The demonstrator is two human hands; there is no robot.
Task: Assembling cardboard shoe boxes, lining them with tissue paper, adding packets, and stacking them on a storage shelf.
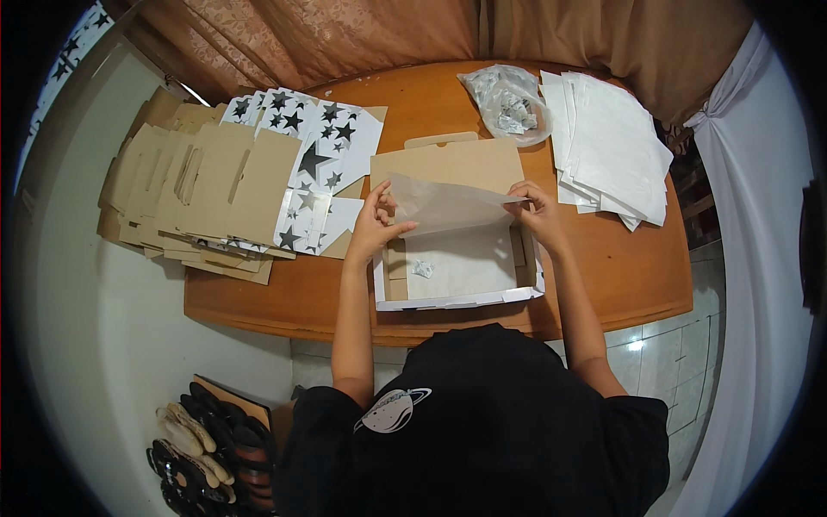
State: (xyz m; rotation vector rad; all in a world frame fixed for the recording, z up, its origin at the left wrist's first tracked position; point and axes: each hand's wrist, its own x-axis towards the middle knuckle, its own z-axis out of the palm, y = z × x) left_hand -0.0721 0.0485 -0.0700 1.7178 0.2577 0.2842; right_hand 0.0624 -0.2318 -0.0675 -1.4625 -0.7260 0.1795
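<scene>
A thin translucent sheet of tissue paper [448, 205] spans between my two hands above an open cardboard box [465, 302]. My left hand [376, 222] is at the sheet's left end, with the fingers bent around its edge. At the right end, my right hand [536, 212] pinches the paper between thumb and fingers. The box has its brown lid [461, 162] raised at the far side. White paper lines its bottom, and a small white sachet [423, 269] lies there near the left wall. The sheet hides the far part of the box's inside.
To the left lie piles of flat brown cardboard boxes [211, 177], some showing white sides with black stars [314, 159]. A clear plastic bag of sachets [512, 108] stands at the back, beside a stack of white paper sheets [607, 142]. Shoes [202, 444] are on a rack at lower left.
</scene>
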